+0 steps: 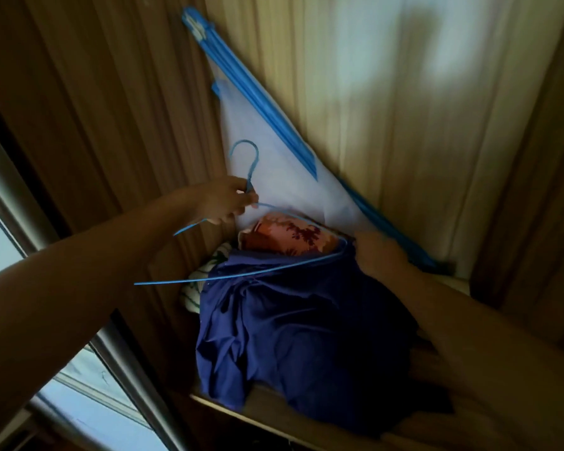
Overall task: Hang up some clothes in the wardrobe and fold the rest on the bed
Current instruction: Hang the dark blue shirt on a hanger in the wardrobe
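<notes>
I look into a wooden wardrobe. My left hand (223,203) grips a thin blue wire hanger (245,167) at its neck, just below the hook, and the hanger's arms reach down to the right. A dark blue garment (293,333) lies bunched on the wardrobe shelf (264,413), with the hanger's lower arm across its top. My right hand (380,255) is on the upper right edge of the blue garment; its fingers are blurred and partly hidden. Behind the garment lies an orange floral cloth (287,236).
A folded white and blue rack or net (274,125) leans diagonally against the wardrobe's back wall. A white and green patterned cloth (196,281) sits left of the blue garment. The grey sliding door frame (124,362) and a bright window are at lower left.
</notes>
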{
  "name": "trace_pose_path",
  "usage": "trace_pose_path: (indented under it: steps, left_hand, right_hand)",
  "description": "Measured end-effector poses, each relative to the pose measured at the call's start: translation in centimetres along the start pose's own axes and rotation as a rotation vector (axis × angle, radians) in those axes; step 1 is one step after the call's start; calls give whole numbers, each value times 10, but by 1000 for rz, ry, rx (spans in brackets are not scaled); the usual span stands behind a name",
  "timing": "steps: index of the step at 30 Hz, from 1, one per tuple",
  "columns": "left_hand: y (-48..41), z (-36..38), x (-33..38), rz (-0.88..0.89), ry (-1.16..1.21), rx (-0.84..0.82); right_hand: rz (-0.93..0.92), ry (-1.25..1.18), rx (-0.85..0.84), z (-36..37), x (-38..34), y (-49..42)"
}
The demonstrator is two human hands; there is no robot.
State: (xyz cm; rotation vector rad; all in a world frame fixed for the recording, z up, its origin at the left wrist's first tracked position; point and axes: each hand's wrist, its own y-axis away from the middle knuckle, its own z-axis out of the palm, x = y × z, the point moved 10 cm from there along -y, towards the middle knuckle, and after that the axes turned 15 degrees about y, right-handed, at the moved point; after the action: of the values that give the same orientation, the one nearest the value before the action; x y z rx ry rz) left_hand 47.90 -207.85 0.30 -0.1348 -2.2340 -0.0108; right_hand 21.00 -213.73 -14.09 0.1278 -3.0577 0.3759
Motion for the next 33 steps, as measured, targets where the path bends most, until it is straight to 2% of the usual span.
trace_pose_path:
  steps: [5, 10, 13, 18, 23, 27, 30, 33]
  left_hand:
    - [-10, -14, 6, 52, 206, 49]
    - [-6, -27, 32, 156, 304, 143]
    - [-3, -30, 41, 196, 309, 167]
    - [2, -44, 56, 254, 307, 234]
    - [8, -44, 69, 325, 267, 212]
    - [3, -9, 68, 314, 236, 135]
    - [4, 14, 72, 342, 203, 132]
    - [8, 28, 74, 335, 349, 142]
  right_hand:
    - [74, 129, 97, -53, 35, -16]
    - [185, 45, 214, -107, 64, -16]
    - [270, -137, 147, -106, 82, -25]
    - [292, -169, -23, -103, 94, -29]
    - [129, -276, 31, -122, 78, -35]
    - [-61, -298, 67, -178, 9, -18]
    - [-189, -437, 66, -206, -36, -7]
    - [-218, -585, -2, -213, -54, 2]
